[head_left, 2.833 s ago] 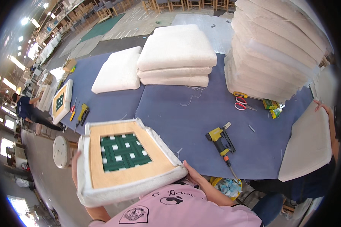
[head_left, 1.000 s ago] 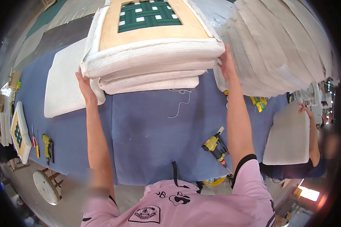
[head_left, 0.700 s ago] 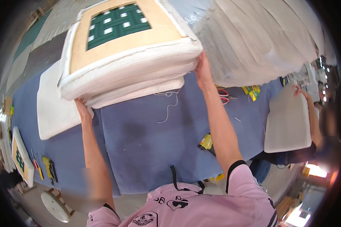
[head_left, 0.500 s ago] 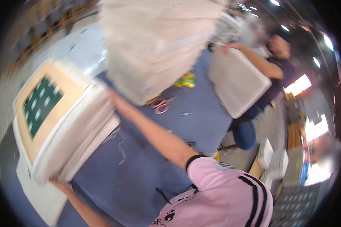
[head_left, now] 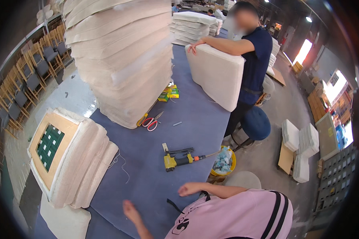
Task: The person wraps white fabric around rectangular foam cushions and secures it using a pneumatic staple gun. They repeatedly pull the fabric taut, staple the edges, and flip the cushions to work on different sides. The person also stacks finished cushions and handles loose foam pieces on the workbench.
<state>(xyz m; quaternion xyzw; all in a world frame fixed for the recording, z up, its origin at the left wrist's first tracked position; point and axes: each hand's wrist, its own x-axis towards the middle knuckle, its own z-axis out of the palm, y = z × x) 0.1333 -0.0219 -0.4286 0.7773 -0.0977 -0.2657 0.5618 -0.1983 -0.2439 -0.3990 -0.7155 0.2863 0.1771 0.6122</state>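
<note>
My right hand (head_left: 190,188) is above the table near the front of my pink shirt, its fingers curled in with nothing visible in them. My left hand (head_left: 131,212), smeared by motion, is over the lower part of the blue-grey table (head_left: 147,191), apart from any object. Left of it stands a stack of off-white seat cushions (head_left: 81,167); the top one shows a wooden frame and green webbing. Beyond my right hand lies a yellow and black pneumatic staple gun (head_left: 178,159) with its hose attached. Red-handled scissors (head_left: 151,121) lie farther back.
A tall stack of cream cushions (head_left: 123,59) rises behind, beside small yellow-green boxes (head_left: 169,93). Across the table, a co-worker holds a white cushion (head_left: 215,75) upright. A yellow bucket of scraps (head_left: 224,161) and a blue stool (head_left: 255,125) stand at the right edge.
Both my hands have left the framed cushion stack at the left and drawn back toward my body. The view has shifted, and the staple gun now shows.
</note>
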